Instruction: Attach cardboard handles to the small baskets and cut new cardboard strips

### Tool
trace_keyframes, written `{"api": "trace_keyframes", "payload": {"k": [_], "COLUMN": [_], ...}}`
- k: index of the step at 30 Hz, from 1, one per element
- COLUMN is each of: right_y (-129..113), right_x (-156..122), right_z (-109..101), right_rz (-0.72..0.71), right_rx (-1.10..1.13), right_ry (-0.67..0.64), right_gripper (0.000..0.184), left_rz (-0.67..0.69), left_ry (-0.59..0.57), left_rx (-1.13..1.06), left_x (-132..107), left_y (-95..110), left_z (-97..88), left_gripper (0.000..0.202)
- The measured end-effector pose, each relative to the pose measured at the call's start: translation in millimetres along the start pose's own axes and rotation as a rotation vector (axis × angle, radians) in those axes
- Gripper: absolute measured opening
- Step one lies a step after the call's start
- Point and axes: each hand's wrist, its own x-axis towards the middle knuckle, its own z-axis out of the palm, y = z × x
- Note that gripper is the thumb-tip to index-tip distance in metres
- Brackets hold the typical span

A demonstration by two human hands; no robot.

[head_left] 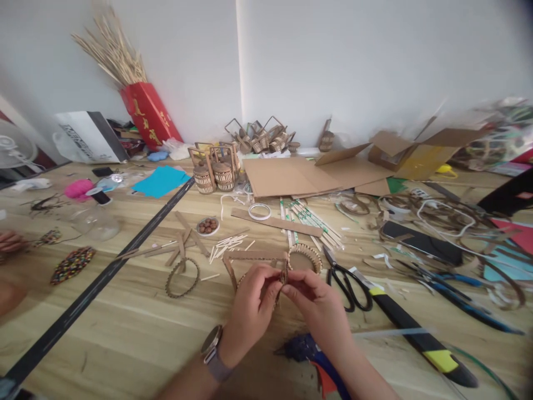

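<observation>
My left hand (pixel 252 308) and my right hand (pixel 316 303) meet low in the middle of the view. Both pinch a small cardboard basket piece (pixel 266 266) with a brown frame handle and a ribbed corrugated rim. The fingers of both hands are closed on its right side near the rim. A watch (pixel 213 349) is on my left wrist. A round corrugated ring base (pixel 306 256) sits just behind my right hand. Black scissors (pixel 347 280) lie right of it.
A blue glue gun (pixel 306 350) lies under my right forearm. A black and yellow utility knife (pixel 420 336), a phone (pixel 420 241), cardboard sheets (pixel 287 176), finished little baskets (pixel 214 173), sticks (pixel 227 244), a bead dish (pixel 207 225) and a long black strip (pixel 104 278) crowd the wooden floor. Another person's hand (pixel 10 241) shows far left.
</observation>
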Motion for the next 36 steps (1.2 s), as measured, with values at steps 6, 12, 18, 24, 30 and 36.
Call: {"api": "trace_keyframes", "payload": {"k": [6, 12, 18, 24, 30, 36], "right_y": [-0.2, 2.3, 1.1, 5.1, 10.4, 12.6], "right_x": [-0.7, -1.4, -2.1, -2.0, -0.6, -1.5], "right_z": [1.9, 2.1, 2.3, 2.9, 1.9, -1.1], "right_rz": [0.020, 0.037, 0.052, 0.043, 0.001, -0.054], "right_rx": [0.026, 0.058, 0.089, 0.072, 0.048, -0.008], "right_ry": [0.007, 0.014, 0.022, 0.042, 0.045, 0.044], "right_gripper": [0.020, 0.021, 0.021, 0.028, 0.027, 0.020], "left_rz": [0.016, 0.017, 0.007, -0.019, -0.045, -0.059], "left_ry": [0.019, 0.023, -0.003, -0.037, -0.058, -0.078], "left_rx": [0.025, 0.005, -0.027, -0.075, -0.133, -0.193], "left_x": [-0.2, -0.8, 0.7, 1.0, 1.7, 3.9], "left_y": [-0.3, -1.3, -0.9, -0.4, -0.9, -2.2], "left_z": [0.3, 0.7, -0.6, -2.3, -4.2, -6.0], "left_gripper": [0.011, 0.010, 0.010, 0.010, 0.010, 0.008]}}
